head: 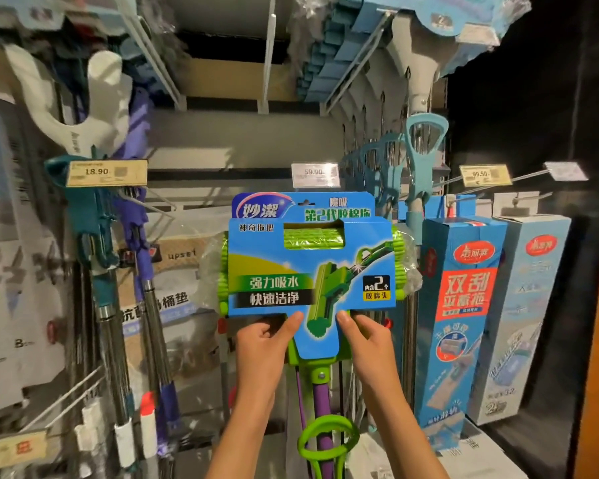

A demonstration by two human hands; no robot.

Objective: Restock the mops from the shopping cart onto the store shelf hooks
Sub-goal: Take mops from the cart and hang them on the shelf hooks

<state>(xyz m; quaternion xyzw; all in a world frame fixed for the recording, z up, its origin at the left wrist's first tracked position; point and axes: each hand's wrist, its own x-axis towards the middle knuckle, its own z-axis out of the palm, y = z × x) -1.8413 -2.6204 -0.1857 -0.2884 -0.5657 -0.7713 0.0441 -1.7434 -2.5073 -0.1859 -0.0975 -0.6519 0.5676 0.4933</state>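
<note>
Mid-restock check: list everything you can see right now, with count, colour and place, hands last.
Green sponge mop with purple handle, in blue-and-green card packaging: one, centre, held up before the shelf.
Teal-and-purple mops: several, hanging left.
Light-blue-handled mops: a row, hanging upper right.
Tall blue mop boxes: two, right.
Price tags: 18.90 left, 59.90 centre, 99.50 right.
Bagged mats: pale, behind the left mops; count unclear.
Left hand: grips the packaging's lower left.
Right hand: grips its lower right.
</note>
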